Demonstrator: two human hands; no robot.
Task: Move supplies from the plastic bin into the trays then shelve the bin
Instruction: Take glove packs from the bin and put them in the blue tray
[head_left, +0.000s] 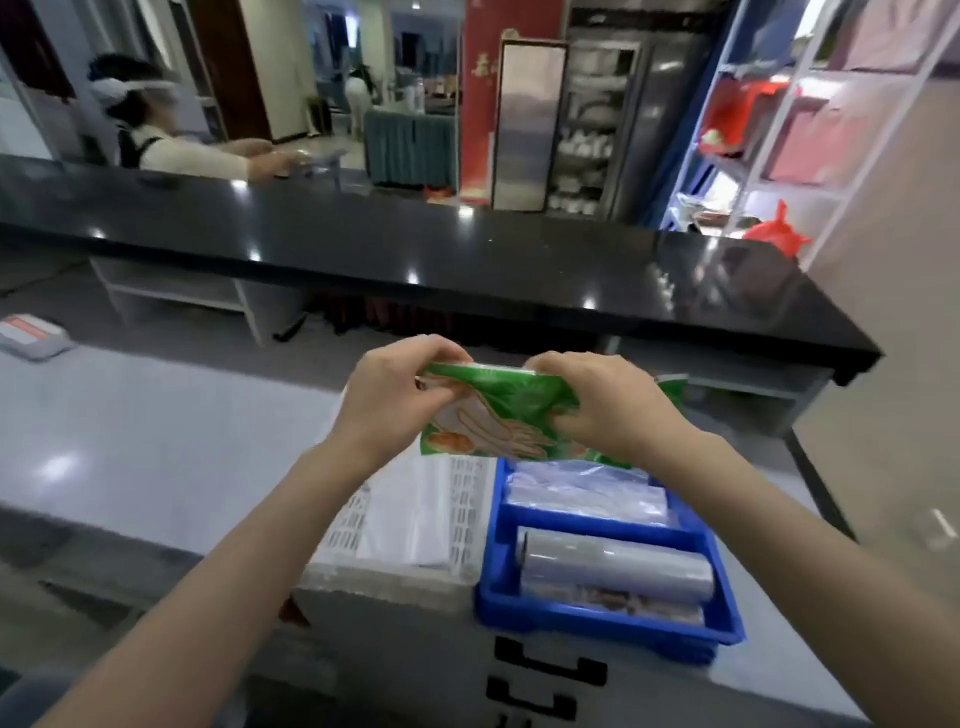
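Observation:
Both hands hold a green plastic packet (498, 415) printed with a glove picture, raised above the containers. My left hand (400, 395) pinches its top left corner; my right hand (597, 405) grips its right side. Below sits a white perforated plastic bin (467, 514) holding clear flat bags. To its right stands a blue divided tray (498, 587): the far compartment holds folded clear plastic (587, 493), the near one a roll of clear film (618, 569).
Bin and tray rest on a pale grey counter (130, 431). A long black counter (467, 260) runs across behind it. A person in a headset stands at the far left (140, 130). Shelving with red items rises at the right (779, 130).

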